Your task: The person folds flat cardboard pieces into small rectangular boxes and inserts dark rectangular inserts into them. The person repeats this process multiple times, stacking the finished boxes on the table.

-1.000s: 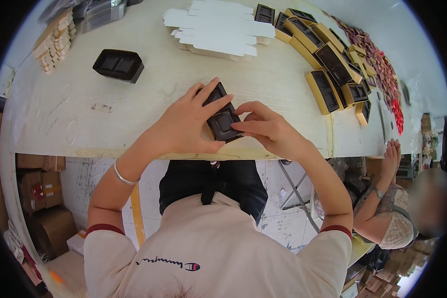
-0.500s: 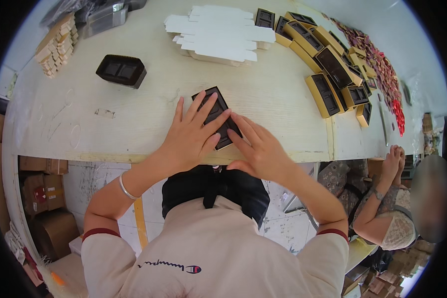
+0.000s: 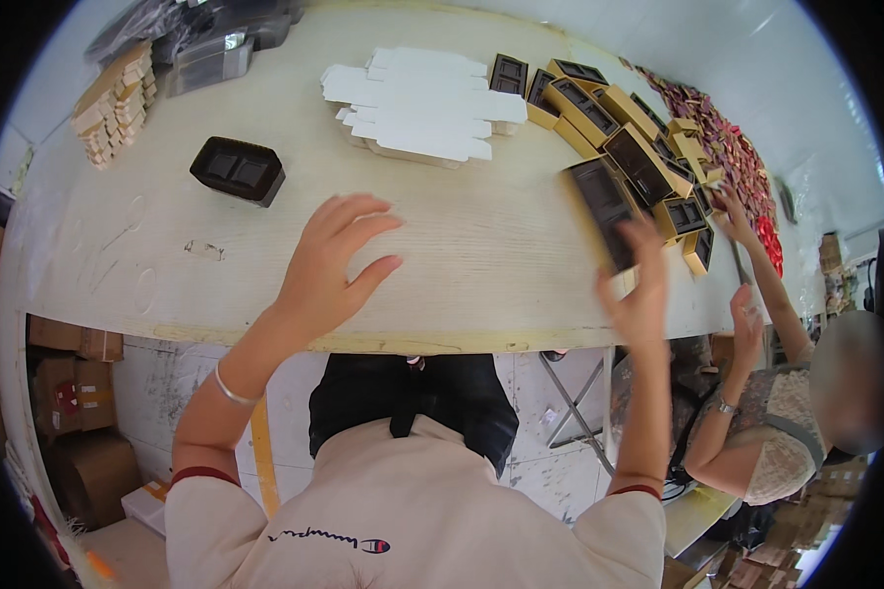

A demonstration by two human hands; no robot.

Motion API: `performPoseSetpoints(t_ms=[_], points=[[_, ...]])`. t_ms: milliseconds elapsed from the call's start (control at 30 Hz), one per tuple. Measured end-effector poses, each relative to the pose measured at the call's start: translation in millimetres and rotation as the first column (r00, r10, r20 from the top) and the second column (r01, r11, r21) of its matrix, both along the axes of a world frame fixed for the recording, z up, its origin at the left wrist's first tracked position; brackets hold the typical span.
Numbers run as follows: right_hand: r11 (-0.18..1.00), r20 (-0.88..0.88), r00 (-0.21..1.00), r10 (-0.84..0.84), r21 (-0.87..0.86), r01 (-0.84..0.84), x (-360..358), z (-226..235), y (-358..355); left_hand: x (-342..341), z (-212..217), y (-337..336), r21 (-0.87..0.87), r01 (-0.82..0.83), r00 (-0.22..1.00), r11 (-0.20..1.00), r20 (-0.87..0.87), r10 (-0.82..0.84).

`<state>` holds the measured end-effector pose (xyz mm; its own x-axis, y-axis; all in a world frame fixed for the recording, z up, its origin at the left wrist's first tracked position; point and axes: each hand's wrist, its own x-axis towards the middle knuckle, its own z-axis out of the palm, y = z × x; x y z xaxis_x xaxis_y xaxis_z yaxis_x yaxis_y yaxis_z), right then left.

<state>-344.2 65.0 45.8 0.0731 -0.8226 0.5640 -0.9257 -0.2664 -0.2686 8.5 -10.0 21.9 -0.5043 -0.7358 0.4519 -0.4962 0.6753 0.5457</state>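
My right hand (image 3: 640, 287) reaches to the right side of the pale wooden table (image 3: 481, 245) and grips the near end of a long dark box with gold sides (image 3: 599, 201), blurred by motion. The box sits at the near end of a row of similar gold boxes with dark inserts (image 3: 599, 108). My left hand (image 3: 332, 263) hovers open over the table's middle, fingers spread, holding nothing. A black two-cell tray (image 3: 238, 169) lies to its far left.
A stack of flat white cartons (image 3: 417, 103) lies at the back. Tan small pieces (image 3: 113, 103) are stacked far left, beside clear plastic bags (image 3: 206, 49). Red and dark small items (image 3: 727, 147) cover the right end. A co-worker's hand (image 3: 732, 211) reaches there. Cardboard boxes (image 3: 69, 393) stand under the table.
Both hands were pressing the dark box together at the table's front. Now my right hand has carried it right to the row of boxes, and my left hand has let go and lifted.
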Motion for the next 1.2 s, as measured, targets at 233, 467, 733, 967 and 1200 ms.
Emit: performPoseSetpoints(t_ms=[233,467,733,967,1200], points=[[0.962,0.06,0.967,-0.248,0.129,0.239,-173.1,40.3,-90.0,-47.6,18.5,-90.1,-0.167,-0.042,0.957,0.985,0.276,0.087],[0.997,0.029,0.999,-0.016,-0.075,0.018,-70.1,40.9,-94.1,-44.6,35.1,-130.6,-0.166,0.106,0.774,0.98,0.633,0.024],[0.916,-0.298,0.917,0.266,-0.219,-0.337,79.3,9.3,-21.8,-39.4,40.4,-31.4,-0.642,0.259,0.942,0.722,0.334,-0.041],[0.87,0.203,0.868,0.453,0.111,-0.48,117.7,-52.9,35.8,-15.2,-15.4,59.4,0.231,0.187,0.974,0.955,0.082,-0.211],[0.943,-0.071,0.941,0.331,0.065,-0.326,105.8,-74.5,29.4,-32.8,-29.2,53.3,0.055,-0.04,0.997,0.998,0.064,0.037]])
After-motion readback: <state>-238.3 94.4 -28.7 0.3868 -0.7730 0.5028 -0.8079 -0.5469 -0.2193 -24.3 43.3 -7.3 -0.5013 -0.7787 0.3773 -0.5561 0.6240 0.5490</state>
